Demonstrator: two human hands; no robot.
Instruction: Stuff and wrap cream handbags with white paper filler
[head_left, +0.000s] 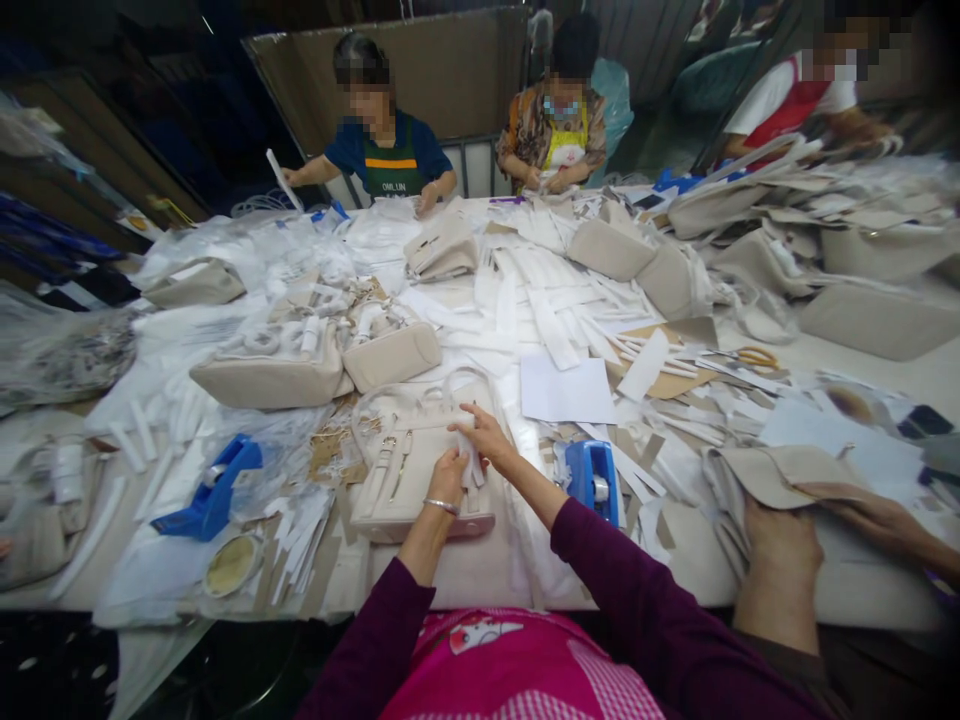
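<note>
A beige handbag [379, 498] lies in front of me at the table's near edge, its handles toward the far side and a zip and buckled strap on its face. Over its right part, my left hand [448, 482], with a bracelet at the wrist, has its fingers closed on a white wrapping strip [471, 466]. My right hand [486, 438] meets it from the right, fingers bent around the upper end of the same strip. Whether the strip goes round a strap underneath is hidden by my fingers.
Blue tape dispensers stand left [214, 490] and right [592, 480] of the bag. More beige bags [270, 375], white strips [544, 320], a white sheet [568, 388] and scissors [756, 357] cover the table. A co-worker's hands [784, 540] handle a bag at right; other people sit opposite.
</note>
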